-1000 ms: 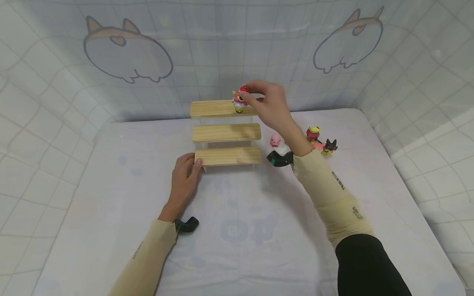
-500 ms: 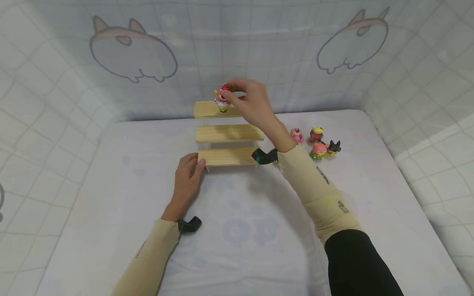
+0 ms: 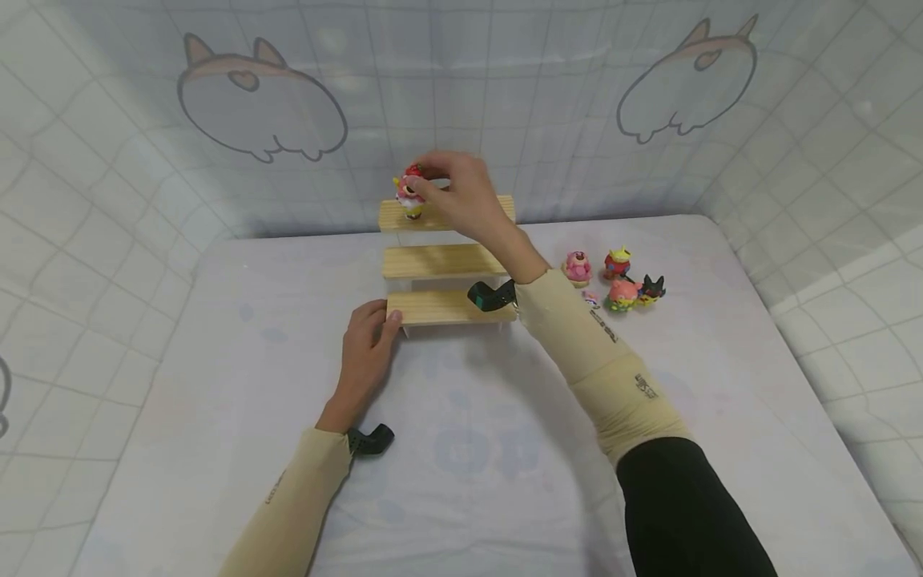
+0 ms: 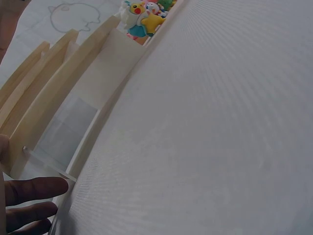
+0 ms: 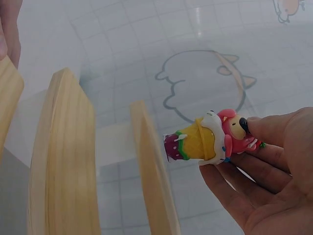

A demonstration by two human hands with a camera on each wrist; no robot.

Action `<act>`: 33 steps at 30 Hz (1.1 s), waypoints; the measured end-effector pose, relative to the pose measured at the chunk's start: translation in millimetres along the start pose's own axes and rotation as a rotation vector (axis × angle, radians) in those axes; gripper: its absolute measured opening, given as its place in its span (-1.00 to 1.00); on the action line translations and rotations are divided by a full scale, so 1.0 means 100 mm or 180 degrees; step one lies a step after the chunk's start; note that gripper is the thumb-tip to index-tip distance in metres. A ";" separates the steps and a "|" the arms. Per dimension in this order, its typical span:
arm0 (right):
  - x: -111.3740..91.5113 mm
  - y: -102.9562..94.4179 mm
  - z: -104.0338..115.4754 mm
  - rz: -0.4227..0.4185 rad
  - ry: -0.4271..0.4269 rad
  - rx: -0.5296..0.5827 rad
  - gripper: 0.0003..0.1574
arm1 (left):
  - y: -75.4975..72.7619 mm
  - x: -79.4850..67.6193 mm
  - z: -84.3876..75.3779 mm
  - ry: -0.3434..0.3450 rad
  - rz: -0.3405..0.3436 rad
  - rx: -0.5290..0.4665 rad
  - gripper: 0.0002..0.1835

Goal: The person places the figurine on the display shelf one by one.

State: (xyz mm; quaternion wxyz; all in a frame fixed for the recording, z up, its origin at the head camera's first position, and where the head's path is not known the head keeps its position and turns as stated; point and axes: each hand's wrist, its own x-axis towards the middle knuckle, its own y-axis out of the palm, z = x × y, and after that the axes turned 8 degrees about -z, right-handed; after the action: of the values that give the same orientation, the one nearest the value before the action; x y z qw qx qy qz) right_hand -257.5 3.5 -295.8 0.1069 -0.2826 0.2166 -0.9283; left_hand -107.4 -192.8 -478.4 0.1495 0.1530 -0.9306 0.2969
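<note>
Apparent placing step: a pink bear ice-cream-cone figurine (image 5: 203, 142) at the left end of the wooden display stand's (image 3: 447, 261) top shelf (image 3: 440, 223).
The right hand (image 3: 461, 196) pinches its upper part between thumb and fingers; base contact is unclear. The left hand (image 3: 366, 353) grips the stand's bottom-left corner, thumb in front. The next move seemingly calls for seating the base squarely, then releasing; other figurines (image 3: 622, 295) stand right of the stand.

A booth-like space is shown, its table (image 3: 447, 497) being covered in pale cloth and closed in at left, right and far side by grid-patterned hangings (image 3: 469, 88), with cartoon animals (image 3: 263, 104) printed on the far one. Whether it is set in a home or lab cannot be told.
</note>
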 end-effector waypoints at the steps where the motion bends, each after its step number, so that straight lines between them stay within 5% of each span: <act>1: 0.01 0.01 0.00 0.0023 0.0020 0.0009 -0.72 | 0.00 0.00 0.00 0.0005 0.0002 0.0002 -0.55; 25: 0.02 0.10 -0.08 0.0152 0.0231 0.0148 -0.67 | -0.02 -0.03 -0.02 0.0007 -0.0002 -0.0021 -0.54; 33: -0.08 -0.03 -0.25 -0.0326 0.0299 0.0278 -0.60 | 0.01 -0.02 0.00 0.0037 0.0007 0.0041 -0.52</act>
State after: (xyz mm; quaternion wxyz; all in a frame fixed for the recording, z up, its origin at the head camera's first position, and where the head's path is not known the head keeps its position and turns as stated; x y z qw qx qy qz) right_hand -265.4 17.3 -316.4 0.0613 -0.2445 0.1659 -0.9534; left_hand -105.5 -191.6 -479.4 0.1536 0.1512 -0.9280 0.3039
